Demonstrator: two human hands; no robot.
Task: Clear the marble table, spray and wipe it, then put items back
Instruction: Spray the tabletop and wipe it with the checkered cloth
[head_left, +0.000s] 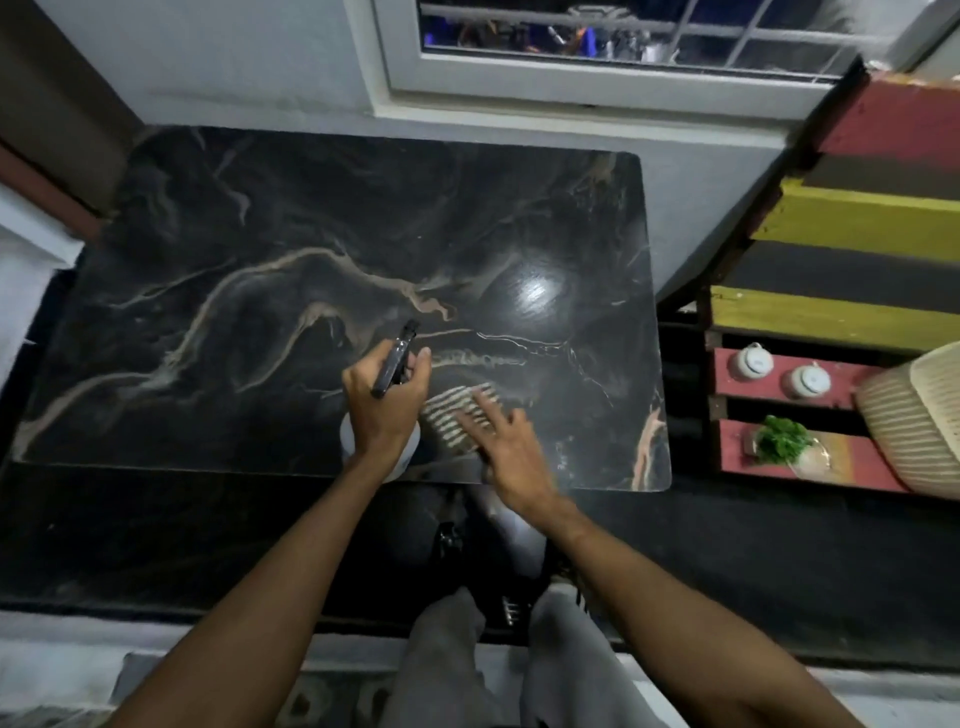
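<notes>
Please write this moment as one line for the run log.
left hand: holds spray bottle | right hand: flat on striped cloth | marble table: cleared

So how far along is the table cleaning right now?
Clearing looks done: the marble table holds nothing but the cleaning things, and two small white jars and a green plant sit on the painted shelf to the right. Now in hand: the left hand grips the spray bottle, nozzle aimed over the marble, while the right hand rests on a striped cloth. Left: wiping the surface, then returning the items.
</notes>
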